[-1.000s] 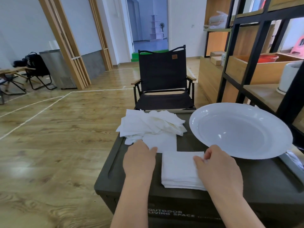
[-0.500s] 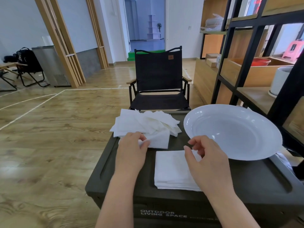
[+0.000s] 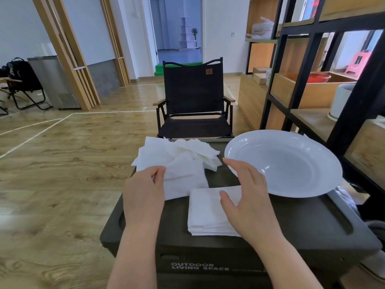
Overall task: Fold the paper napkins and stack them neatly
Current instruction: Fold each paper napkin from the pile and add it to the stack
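Observation:
A loose heap of white unfolded napkins (image 3: 183, 151) lies at the far left of the dark box lid (image 3: 302, 222). My left hand (image 3: 143, 192) pinches the left edge of one napkin (image 3: 185, 180), pulled off the heap toward me. A neat stack of folded napkins (image 3: 206, 213) sits in the middle of the lid. My right hand (image 3: 248, 197) hovers over the stack's right side with fingers spread and relaxed, holding nothing.
A large white plate (image 3: 285, 163) stands on the lid at the right, close to my right hand. A black folding chair (image 3: 193, 109) stands just behind the box. Black-framed wooden shelving (image 3: 325, 84) runs along the right. Wooden floor lies to the left.
My left hand has pinched a napkin from the heap and drawn it toward me. My right hand has lifted off the folded stack and opened, moving up toward the plate's rim.

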Demonstrator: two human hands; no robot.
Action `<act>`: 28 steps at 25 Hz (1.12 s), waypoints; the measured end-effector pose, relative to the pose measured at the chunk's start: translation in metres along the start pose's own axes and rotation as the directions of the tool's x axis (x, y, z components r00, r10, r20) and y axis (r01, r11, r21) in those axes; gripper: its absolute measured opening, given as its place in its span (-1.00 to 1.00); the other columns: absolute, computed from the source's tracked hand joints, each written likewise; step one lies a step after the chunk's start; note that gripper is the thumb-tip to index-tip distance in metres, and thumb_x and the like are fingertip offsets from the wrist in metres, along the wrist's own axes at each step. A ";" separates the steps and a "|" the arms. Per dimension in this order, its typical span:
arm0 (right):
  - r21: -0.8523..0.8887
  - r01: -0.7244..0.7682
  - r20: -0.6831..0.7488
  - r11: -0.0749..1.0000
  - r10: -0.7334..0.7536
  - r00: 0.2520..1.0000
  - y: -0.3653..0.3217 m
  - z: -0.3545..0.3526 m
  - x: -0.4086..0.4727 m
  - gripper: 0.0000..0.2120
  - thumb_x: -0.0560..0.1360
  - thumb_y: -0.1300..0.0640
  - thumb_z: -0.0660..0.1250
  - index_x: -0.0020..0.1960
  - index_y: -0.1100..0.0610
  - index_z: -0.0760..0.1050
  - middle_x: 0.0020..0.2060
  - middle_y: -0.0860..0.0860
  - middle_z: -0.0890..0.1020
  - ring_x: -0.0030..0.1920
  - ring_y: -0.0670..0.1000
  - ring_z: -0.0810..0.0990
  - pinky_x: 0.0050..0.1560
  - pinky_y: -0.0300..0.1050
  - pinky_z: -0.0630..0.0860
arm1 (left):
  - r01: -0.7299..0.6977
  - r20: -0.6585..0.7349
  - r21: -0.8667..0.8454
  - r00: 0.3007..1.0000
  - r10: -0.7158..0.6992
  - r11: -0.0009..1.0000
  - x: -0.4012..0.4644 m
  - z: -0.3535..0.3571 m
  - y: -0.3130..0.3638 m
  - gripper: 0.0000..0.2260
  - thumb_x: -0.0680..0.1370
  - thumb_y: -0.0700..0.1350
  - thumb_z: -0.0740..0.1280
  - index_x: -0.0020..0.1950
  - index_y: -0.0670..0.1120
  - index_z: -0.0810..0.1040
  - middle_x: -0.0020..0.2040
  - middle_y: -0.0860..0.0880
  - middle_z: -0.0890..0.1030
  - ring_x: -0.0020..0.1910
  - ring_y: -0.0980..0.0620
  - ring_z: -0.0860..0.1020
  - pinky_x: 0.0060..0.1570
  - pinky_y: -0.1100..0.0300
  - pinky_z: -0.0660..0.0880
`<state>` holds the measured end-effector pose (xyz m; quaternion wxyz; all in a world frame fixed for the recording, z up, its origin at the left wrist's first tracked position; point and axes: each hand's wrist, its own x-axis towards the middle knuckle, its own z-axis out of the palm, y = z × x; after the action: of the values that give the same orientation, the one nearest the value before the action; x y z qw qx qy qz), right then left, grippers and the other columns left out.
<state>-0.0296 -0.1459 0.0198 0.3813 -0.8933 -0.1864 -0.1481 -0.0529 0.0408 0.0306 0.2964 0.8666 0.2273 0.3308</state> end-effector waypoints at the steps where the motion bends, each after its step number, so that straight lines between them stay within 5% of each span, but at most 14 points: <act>1: 0.011 0.001 -0.006 1.000 -0.001 1.000 0.000 0.000 0.000 -0.39 0.47 0.07 0.37 0.38 -0.27 0.16 0.39 -0.23 0.25 0.29 -0.29 0.14 0.28 -0.34 0.07 | 0.034 -0.032 0.017 0.999 -0.033 0.999 0.000 0.000 -0.001 -0.76 0.61 -0.06 0.23 0.09 -0.08 0.67 -0.13 0.01 0.68 -0.24 0.09 0.43 -0.30 0.24 0.28; 3: 0.026 -0.004 -0.014 1.000 0.005 1.000 0.001 0.000 0.001 -0.40 0.47 0.07 0.37 0.37 -0.27 0.17 0.39 -0.23 0.25 0.24 -0.32 0.10 0.27 -0.33 0.10 | 0.045 -0.134 0.027 0.990 -0.041 0.999 0.001 -0.005 -0.001 -0.75 0.61 -0.08 0.23 0.01 -0.11 0.69 -0.30 -0.02 0.62 -0.33 0.02 0.41 -0.38 0.17 0.24; 6: 0.029 -0.020 -0.006 0.999 0.020 1.000 0.000 0.000 0.001 -0.37 0.46 0.05 0.38 0.36 -0.32 0.12 0.41 -0.24 0.23 0.24 -0.33 0.09 0.29 -0.31 0.11 | 0.010 -0.239 -0.095 0.970 -0.033 0.995 0.004 -0.019 0.013 -0.75 0.60 -0.06 0.24 -0.20 -0.10 0.61 -0.47 0.09 0.43 -0.44 0.04 0.35 -0.42 0.32 0.26; 9: 0.087 0.029 -0.058 0.996 -0.024 0.998 -0.006 0.000 0.002 -0.27 0.42 -0.03 0.42 0.33 -0.43 0.01 0.37 -0.38 0.18 0.28 -0.35 0.11 0.34 -0.23 0.16 | 0.070 0.118 -0.312 0.992 -0.035 0.948 0.003 -0.028 0.030 -0.72 0.59 0.01 0.24 -0.24 -0.09 0.56 -0.47 0.10 0.42 -0.44 0.09 0.31 -0.40 0.29 0.25; 12: 0.260 0.072 -0.116 0.963 -0.043 0.992 -0.004 -0.003 0.003 -0.45 0.40 -0.06 0.43 0.26 -0.38 0.25 0.25 -0.41 0.34 0.27 -0.28 0.33 0.24 -0.36 0.31 | 0.147 0.505 -0.405 0.859 0.087 0.903 -0.003 -0.029 0.040 -0.71 0.58 0.02 0.26 -0.27 -0.04 0.62 -0.41 0.13 0.54 -0.36 0.18 0.43 -0.32 0.38 0.32; 15: 0.516 -0.110 -0.033 0.850 0.148 0.988 -0.005 -0.013 0.001 -0.93 0.48 0.04 0.36 -0.05 -0.10 0.59 -0.12 -0.16 0.67 -0.03 -0.17 0.60 -0.11 -0.36 0.51 | 0.222 0.622 -0.479 0.768 0.150 0.849 -0.008 -0.025 0.042 -0.70 0.47 0.22 0.26 -0.06 0.07 0.67 -0.17 0.00 0.69 -0.11 0.12 0.61 -0.08 0.25 0.46; 18: 0.614 -0.328 0.110 0.718 0.333 0.936 -0.006 -0.020 0.003 -0.92 0.50 0.02 0.32 -0.16 -0.07 0.57 -0.17 -0.12 0.68 -0.09 -0.09 0.64 -0.15 -0.25 0.58 | 0.301 0.674 -0.589 0.695 0.251 0.750 -0.009 -0.022 0.042 -0.67 0.42 0.14 0.39 0.10 0.00 0.61 -0.01 0.06 0.72 0.00 0.11 0.67 -0.02 0.26 0.57; 22: 0.531 -0.417 0.169 0.738 0.390 0.905 -0.002 -0.022 0.006 -0.68 0.53 -0.05 0.26 -0.10 0.20 0.60 -0.14 0.15 0.67 -0.09 0.17 0.62 0.00 0.13 0.58 | 0.265 0.463 -0.524 0.886 0.010 0.809 -0.011 -0.004 0.042 -0.84 0.52 -0.02 0.36 -0.18 -0.06 0.65 -0.32 0.03 0.64 -0.31 0.11 0.55 -0.23 0.18 0.49; 25: 0.418 -0.406 0.102 0.813 0.402 0.910 0.005 -0.021 0.008 -0.64 0.54 -0.04 0.25 -0.08 0.28 0.56 -0.14 0.22 0.63 -0.09 0.19 0.59 -0.06 0.10 0.56 | 0.271 0.482 -0.363 0.874 -0.069 0.892 -0.014 0.004 0.039 -0.83 0.53 0.05 0.33 -0.19 0.01 0.62 -0.35 0.09 0.57 -0.34 0.12 0.48 -0.30 0.23 0.36; 28: 0.280 -0.392 0.084 0.876 0.384 0.919 0.010 -0.019 0.007 -0.63 0.52 -0.04 0.26 -0.20 0.28 0.52 -0.36 0.20 0.53 -0.36 0.07 0.45 -0.32 -0.14 0.38 | 0.268 0.512 -0.226 0.851 -0.120 0.937 -0.015 0.009 0.034 -0.80 0.53 0.08 0.32 -0.18 0.00 0.60 -0.30 0.07 0.54 -0.31 0.09 0.47 -0.30 0.21 0.33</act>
<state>-0.0215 -0.1650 0.0287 0.5281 -0.8483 -0.0284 -0.0281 -0.0499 0.0043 0.0408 0.4996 0.8415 0.1809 0.0978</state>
